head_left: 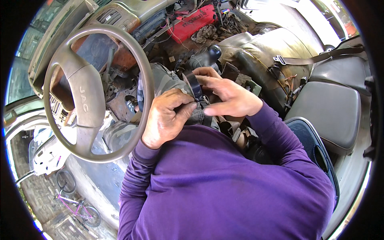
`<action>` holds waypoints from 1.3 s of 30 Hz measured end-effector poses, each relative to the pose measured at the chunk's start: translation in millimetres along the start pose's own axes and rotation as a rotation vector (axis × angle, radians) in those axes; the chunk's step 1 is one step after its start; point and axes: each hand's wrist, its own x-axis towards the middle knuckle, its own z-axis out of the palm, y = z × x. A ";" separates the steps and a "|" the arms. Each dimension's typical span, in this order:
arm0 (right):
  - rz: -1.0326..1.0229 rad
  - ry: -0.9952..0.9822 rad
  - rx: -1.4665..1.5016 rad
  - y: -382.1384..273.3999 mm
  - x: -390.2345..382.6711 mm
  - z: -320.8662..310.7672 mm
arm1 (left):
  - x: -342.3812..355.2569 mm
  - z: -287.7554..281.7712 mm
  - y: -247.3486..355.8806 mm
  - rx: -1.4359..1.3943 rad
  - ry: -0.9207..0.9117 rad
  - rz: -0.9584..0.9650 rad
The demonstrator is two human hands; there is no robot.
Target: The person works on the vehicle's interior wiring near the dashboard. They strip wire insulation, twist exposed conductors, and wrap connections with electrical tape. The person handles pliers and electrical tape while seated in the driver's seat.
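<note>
As left hand [168,116] pinches beside tape [194,85], wheel rim [149,76] near.

My head camera looks down into a vehicle's cab: I have a steering wheel [85,94] on the left, a dashboard [130,19] with an air vent [108,17], a grey seat [326,112] on the right, and a belt strap [332,54] crossing the edge of a tan seat [276,45]. Outside I see 1 pink bicycle [77,209] on paving [47,206].

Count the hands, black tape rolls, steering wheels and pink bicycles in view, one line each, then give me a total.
Hands: 2 (left hand, right hand)
Black tape roll: 1
Steering wheel: 1
Pink bicycle: 1
Total: 5
</note>
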 end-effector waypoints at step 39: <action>-0.058 -0.155 -0.441 -6.7 -5.4 0.3 | -10.4 7.9 -6.6 -0.071 0.190 -0.246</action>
